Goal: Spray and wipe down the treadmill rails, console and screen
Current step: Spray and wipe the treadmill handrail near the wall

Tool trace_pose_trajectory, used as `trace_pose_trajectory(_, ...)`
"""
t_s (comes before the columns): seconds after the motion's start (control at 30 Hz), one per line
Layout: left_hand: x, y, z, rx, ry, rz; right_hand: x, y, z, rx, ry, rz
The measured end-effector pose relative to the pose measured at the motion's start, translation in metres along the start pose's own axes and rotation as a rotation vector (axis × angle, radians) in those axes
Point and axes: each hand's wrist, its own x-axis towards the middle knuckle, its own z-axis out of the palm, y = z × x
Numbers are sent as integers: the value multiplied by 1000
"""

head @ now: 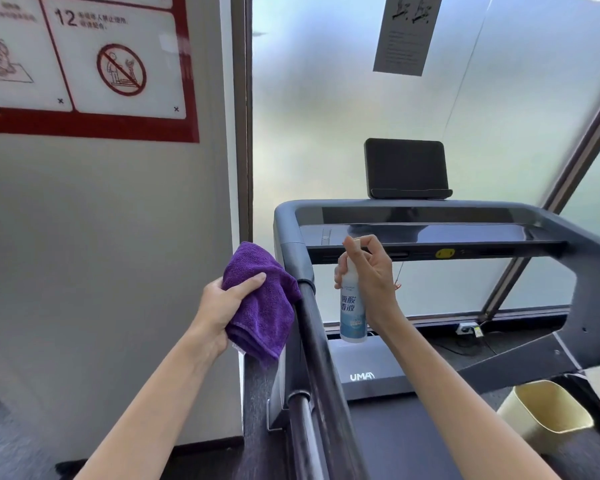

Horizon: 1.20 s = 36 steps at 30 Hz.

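Room: frosted window wall (pixel 430 109) fills the upper right of the frame, a grey wall with a red-bordered rules sign (pixel 84 64) the upper left; I am looking down over the treadmill from its left side.
Treadmill (pixel 374 375): heavy and fixed, I judge; it will not shift under wiping pressure, so I can lean on it.
Left rail (pixel 312 327): dark, stiff tube running from lower centre up to the console corner; smooth and likely slick once wet, so I would wrap the cloth around it, not press flat.
Console (pixel 430 233): glossy black panel at centre right; hard, shows smears, wants light strokes.
Screen (pixel 406 166): dark tablet-like panel upright above the console; the fragile part, I think, so gentle pressure only.
Bin (pixel 548 410): pale yellow, lower right, beside the belt.
Purple cloth (pixel 260 303): soft, folded, light; touching the left rail at centre frame.
Left hand (pixel 222 306): fingers closed around the cloth, thumb on top.
Spray bottle (pixel 352 303): small white plastic, light, label facing me, held upright just right of the rail.
Right hand (pixel 371 275): fingers wrapped on the bottle's upper part, index fingertip on the nozzle top; best held high there for pumping.
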Motion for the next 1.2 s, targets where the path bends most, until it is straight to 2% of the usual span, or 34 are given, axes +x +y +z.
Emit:
trace_pose_trajectory(0.2,-2,2,1,-3,2,2,-1,2,4,-35,-47,6)
trace_pose_trajectory(0.47,-5,3,1,-1,14,-1,-1,5,4,-234,43,-63)
trace_pose_trajectory(0.63,-5,4,2,9,16,-3,3,7,5,-357,77,52)
trace_pose_trajectory(0.7,-5,4,2,7,18,-8,1,8,3,-380,71,41)
trace_pose_trajectory(0.87,-5,4,3,1,17,-11,-2,3,2,-250,3,-28)
trace_pose_trajectory(0.97,-4,4,3,15,13,-5,1,-1,-2,-298,-47,-80)
trace_pose_trajectory(1.2,-4,3,2,16,14,-10,4,0,-5,-415,-196,14)
